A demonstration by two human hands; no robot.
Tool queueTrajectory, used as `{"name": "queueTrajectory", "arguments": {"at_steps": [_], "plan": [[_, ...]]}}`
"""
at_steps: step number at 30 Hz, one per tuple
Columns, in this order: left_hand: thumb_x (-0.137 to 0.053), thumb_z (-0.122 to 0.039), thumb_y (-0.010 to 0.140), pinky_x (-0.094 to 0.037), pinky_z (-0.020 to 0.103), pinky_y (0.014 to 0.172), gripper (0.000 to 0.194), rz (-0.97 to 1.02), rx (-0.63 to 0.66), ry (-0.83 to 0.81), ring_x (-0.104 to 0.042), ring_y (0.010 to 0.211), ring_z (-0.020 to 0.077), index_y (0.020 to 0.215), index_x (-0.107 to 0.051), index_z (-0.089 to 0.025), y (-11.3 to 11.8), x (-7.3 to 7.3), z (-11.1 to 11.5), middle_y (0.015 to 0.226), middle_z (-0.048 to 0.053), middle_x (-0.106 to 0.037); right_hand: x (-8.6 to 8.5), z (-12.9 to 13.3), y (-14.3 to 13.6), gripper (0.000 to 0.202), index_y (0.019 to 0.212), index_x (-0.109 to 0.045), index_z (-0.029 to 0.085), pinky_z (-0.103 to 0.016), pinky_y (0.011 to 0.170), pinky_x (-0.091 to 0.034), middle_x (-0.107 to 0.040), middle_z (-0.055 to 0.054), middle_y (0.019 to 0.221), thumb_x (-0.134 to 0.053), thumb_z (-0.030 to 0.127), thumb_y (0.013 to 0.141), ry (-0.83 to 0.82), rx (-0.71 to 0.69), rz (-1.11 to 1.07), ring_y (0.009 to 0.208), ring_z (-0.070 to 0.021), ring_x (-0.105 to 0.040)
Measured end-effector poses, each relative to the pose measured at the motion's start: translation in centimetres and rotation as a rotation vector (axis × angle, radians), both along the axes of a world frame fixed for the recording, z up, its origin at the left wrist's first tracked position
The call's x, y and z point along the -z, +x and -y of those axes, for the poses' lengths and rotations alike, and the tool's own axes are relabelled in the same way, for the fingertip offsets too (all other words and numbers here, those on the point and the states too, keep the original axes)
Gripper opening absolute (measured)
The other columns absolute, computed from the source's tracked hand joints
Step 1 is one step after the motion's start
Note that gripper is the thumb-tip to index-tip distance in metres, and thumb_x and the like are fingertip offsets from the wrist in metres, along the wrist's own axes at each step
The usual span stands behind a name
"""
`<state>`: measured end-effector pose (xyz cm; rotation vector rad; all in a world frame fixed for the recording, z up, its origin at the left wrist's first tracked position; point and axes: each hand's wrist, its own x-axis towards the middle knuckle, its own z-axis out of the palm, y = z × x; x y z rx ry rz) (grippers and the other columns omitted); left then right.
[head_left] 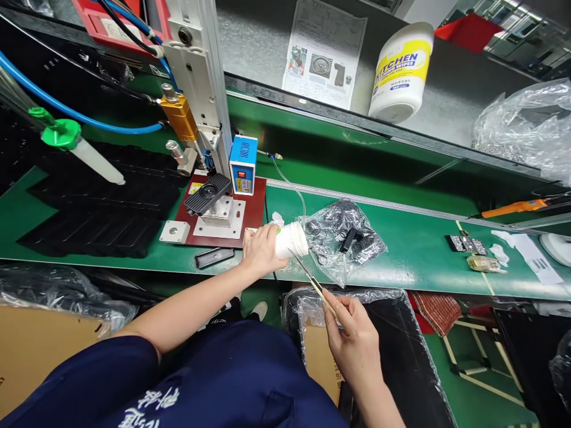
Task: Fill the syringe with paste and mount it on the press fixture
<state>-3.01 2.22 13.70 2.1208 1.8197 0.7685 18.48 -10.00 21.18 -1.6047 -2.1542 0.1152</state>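
Left fingers (267, 235) clasp a smooth, tilted, cylindrical white jar (294, 239).

In use: 1 left hand (261, 249) and 1 right hand (354, 333), with 1 white bottle (289, 242) and 1 slender tool (316, 285). On or over the bench (414, 261): 1 blue box (243, 156), 1 red-brown base plate (255, 209), 1 black oblong part with round centre (208, 196), 1 shallow black piece (214, 257), 1 green-capped syringe (97, 159), 1 gold-coloured block (179, 117), 1 orange-handled tool (513, 208), 1 clear bag (332, 223) of contents too jumbled to count, and black trays (89, 223) too overlapped to count. On the shelf (259, 35): 1 tub of cleaning wipes (404, 74), 1 printed sheet (328, 50), 1 bundle of clear plastic (526, 125).
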Motion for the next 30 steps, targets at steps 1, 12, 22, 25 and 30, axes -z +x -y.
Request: {"name": "queueTrajectory", "arguments": {"at_steps": [1,12,22,25,30], "plan": [[-0.073,-0.039,0.058,-0.035,0.044,0.084,0.068,-0.003,-0.004,0.003,-0.058,0.104,0.0344,0.119,-0.050,-0.018,0.0,-0.1,0.0,0.115,0.014,-0.063,0.0,-0.1,-0.2,0.034,0.124,-0.061,0.024,-0.027,0.065,-0.050,-0.058,-0.006,0.088,-0.053,0.017,0.092,0.010,0.004,0.021,0.077,-0.0158,-0.057],[-0.074,-0.037,0.058,-0.036,0.046,0.084,0.071,-0.030,0.017,0.006,-0.058,0.102,0.0352,0.122,-0.050,-0.017,0.3,-0.8,0.5,0.116,0.015,-0.063,0.0,-0.1,-1.7,0.033,0.122,-0.062,0.020,-0.029,0.067,-0.048,-0.057,-0.007,0.085,-0.053,0.014,0.091,0.100,0.060,0.138,0.076,-0.0174,-0.055],[-0.069,-0.033,0.064,-0.035,0.045,0.084,0.064,-0.135,0.042,0.018,-0.056,0.107,0.0346,0.123,-0.051,-0.016,0.4,-1.4,0.6,0.121,0.016,-0.061,0.4,0.5,-2.2,0.028,0.119,-0.064,0.020,-0.029,0.068,-0.048,-0.056,-0.004,0.079,-0.053,0.017,0.092,0.135,0.159,0.116,0.073,-0.0159,-0.053],[-0.069,-0.031,0.063,-0.035,0.044,0.083,0.064,-0.138,0.031,0.036,-0.057,0.107,0.0340,0.123,-0.052,-0.015,0.3,-1.1,0.5,0.120,0.015,-0.062,0.5,0.6,-2.2,0.028,0.118,-0.065,0.018,-0.028,0.067,-0.048,-0.057,-0.006,0.082,-0.055,0.018,0.092,0.153,0.199,0.084,0.072,-0.0155,-0.054],[-0.068,-0.032,0.063,-0.034,0.044,0.082,0.064,-0.126,0.024,0.043,-0.058,0.102,0.0331,0.121,-0.052,-0.012,0.2,-0.6,0.4,0.116,0.017,-0.063,0.7,0.7,-1.8,0.029,0.119,-0.065,0.019,-0.028,0.066,-0.049,-0.058,-0.006,0.084,-0.055,0.018,0.092,0.124,0.201,0.012,0.072,-0.0149,-0.056]]}}
